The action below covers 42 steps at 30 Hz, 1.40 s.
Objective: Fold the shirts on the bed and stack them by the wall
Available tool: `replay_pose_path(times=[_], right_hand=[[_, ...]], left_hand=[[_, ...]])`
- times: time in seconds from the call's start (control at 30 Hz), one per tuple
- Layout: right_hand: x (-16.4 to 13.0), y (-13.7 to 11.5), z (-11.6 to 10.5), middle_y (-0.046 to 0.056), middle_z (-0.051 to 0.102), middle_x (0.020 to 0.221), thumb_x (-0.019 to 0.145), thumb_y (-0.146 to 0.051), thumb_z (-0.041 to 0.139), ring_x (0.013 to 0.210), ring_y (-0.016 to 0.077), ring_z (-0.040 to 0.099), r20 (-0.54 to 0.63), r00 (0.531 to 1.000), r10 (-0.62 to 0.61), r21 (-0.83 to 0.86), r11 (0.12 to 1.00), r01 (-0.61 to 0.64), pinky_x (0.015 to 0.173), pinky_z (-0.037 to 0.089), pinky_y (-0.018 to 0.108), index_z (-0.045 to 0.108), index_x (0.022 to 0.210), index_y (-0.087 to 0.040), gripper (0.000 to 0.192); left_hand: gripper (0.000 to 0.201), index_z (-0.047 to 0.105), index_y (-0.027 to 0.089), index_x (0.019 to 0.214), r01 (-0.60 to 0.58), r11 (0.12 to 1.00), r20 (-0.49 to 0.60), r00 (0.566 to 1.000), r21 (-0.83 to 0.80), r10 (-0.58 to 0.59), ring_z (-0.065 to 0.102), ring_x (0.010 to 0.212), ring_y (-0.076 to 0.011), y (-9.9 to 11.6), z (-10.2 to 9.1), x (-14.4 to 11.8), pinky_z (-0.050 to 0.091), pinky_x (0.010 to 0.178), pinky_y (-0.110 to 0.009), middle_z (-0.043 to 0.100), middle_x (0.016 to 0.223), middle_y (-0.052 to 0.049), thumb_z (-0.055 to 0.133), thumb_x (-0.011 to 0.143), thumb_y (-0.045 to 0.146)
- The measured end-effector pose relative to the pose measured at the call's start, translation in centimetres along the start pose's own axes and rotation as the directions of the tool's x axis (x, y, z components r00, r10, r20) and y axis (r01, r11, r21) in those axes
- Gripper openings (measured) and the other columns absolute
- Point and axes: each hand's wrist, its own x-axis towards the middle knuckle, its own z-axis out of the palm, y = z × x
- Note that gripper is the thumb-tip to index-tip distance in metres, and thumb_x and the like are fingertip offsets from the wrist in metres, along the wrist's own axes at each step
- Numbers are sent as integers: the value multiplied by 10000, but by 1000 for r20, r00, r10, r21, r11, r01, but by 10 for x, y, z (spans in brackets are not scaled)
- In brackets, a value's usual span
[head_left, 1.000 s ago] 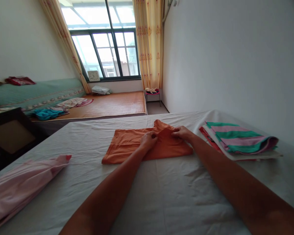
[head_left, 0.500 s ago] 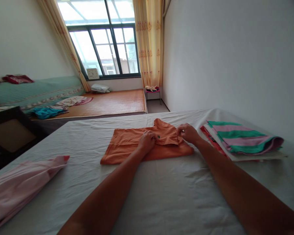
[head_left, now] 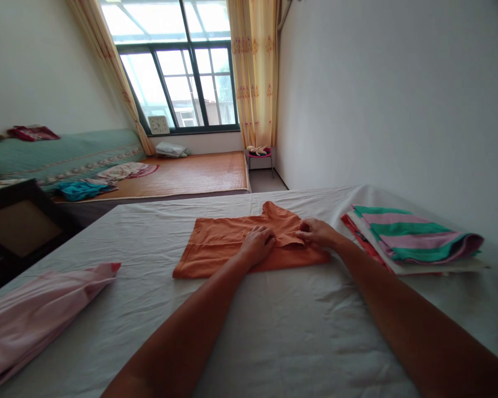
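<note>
An orange shirt (head_left: 219,246), partly folded, lies on the white sheet in front of me. My left hand (head_left: 258,244) rests on its middle, fingers curled into the cloth beside the turned-over sleeve. With fingers and thumb, my right hand (head_left: 316,233) pinches the edge of that sleeve at the shirt's right side. One corner of orange fabric sticks up beyond my hands. The parts of the cloth under my palms are hidden.
To the right is a stack of folded clothes with a green-and-pink striped garment (head_left: 419,232) on top. A pink garment (head_left: 45,309) lies at left on the white sheet (head_left: 149,237). Beyond stand a second bed (head_left: 199,171), a dark cabinet (head_left: 25,232) and a small stool (head_left: 260,156).
My left hand has slid slightly right and nearer to me. My right hand has come down onto the sleeve, whose edge now lies folded differently, and the dark spot on the shirt is covered.
</note>
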Motion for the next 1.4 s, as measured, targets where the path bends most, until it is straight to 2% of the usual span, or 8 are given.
replay_pose_path(times=[0.3, 0.4, 0.53, 0.7, 0.87, 1.03, 1.2, 1.4], right_hand=[[-5, -18, -6, 37, 674, 783, 754, -231, 587, 748, 168, 592, -80, 995, 57, -151, 986, -69, 669, 408, 244, 638, 752, -199, 60], [-7, -38, 0, 73, 662, 1020, 788, -150, 551, 986, 202, 552, -204, 963, -174, -171, 975, 139, 859, 409, 287, 655, 929, -201, 183], [-8, -52, 17, 58, 674, 989, 866, -184, 506, 979, 193, 561, -74, 924, -374, -66, 927, 370, 921, 399, 323, 672, 946, -209, 185], [-5, -35, 15, 70, 680, 1005, 856, -229, 517, 960, 188, 586, -112, 990, -85, -163, 984, 66, 859, 421, 289, 685, 919, -207, 181], [20, -31, -20, 47, 714, 778, 718, -226, 650, 758, 199, 645, 149, 973, 179, -273, 953, -134, 684, 431, 267, 731, 791, -216, 110], [59, -31, -30, 93, 721, 966, 766, -258, 615, 901, 227, 648, 84, 982, 168, -227, 963, -145, 769, 434, 264, 725, 944, -170, 227], [90, -19, 0, 198, 578, 1270, 795, -312, 605, 1123, 271, 566, -41, 972, 232, -119, 965, -235, 883, 422, 301, 536, 1269, -86, 530], [112, -17, 27, 83, 715, 831, 591, -318, 760, 778, 234, 657, -46, 957, 285, 253, 931, -265, 646, 471, 270, 668, 1006, -129, 465]], left_hand=[[202, 632, 217, 982, 72, 996, 22, 997, 55, -74, 528, 986, -213, 3, 1, 0, 423, 866, -341, 618, 1016, -62, 461, 881, 255], [312, 571, 255, 1175, 72, 990, 18, 997, 120, -75, 491, 1108, -218, 4, 4, -2, 398, 948, -371, 575, 1199, -52, 413, 907, 264], [383, 513, 300, 1281, 73, 978, 73, 993, 195, -89, 402, 1259, -222, 1, 8, -6, 309, 1059, -415, 496, 1364, -12, 337, 942, 321], [428, 516, 330, 1287, 129, 959, 190, 965, 253, -181, 365, 1309, -253, -13, -14, 2, 305, 1055, -466, 457, 1419, -12, 359, 914, 471], [316, 689, 264, 1019, 311, 870, 267, 865, 382, -426, 586, 1066, -262, -56, -67, 14, 454, 893, -398, 666, 1126, -76, 427, 883, 377], [436, 531, 252, 1286, 460, 769, 94, 830, 444, -550, 344, 1327, -320, -127, -105, -8, 350, 1013, -501, 397, 1457, -99, 458, 856, 265], [454, 534, 268, 1280, 538, 734, 48, 793, 414, -608, 458, 1237, -300, -185, -111, -32, 387, 986, -475, 518, 1355, -92, 473, 831, 261], [402, 666, 237, 1106, 507, 796, 19, 840, 330, -543, 589, 1045, -228, -205, -109, -27, 446, 893, -291, 675, 1080, -56, 531, 727, 228]])
